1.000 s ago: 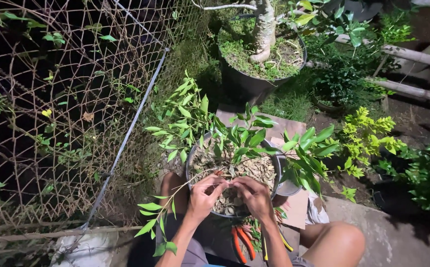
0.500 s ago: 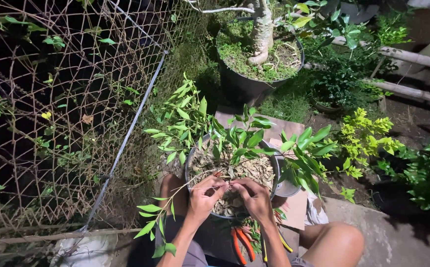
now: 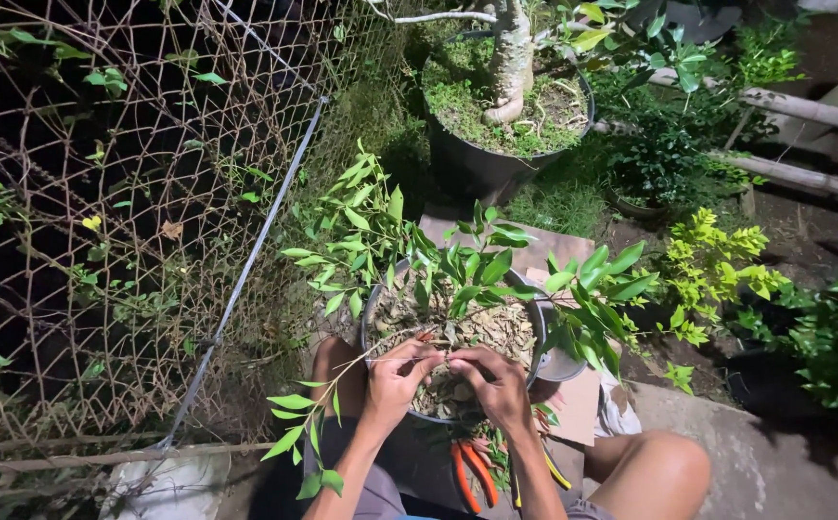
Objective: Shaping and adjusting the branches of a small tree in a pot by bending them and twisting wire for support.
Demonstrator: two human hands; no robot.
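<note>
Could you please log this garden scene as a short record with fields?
Left hand: left hand pinches a thin leafy twig over the pot
Right hand: right hand meets the left at the twig's end, fingertips together
Pot: dark, round, topped with dry leaves, green shoots growing from it
Tools: orange-handled pliers on the ground between the knees
Left side: wire fence
Behind: large black pot holding a pale trunk
</note>
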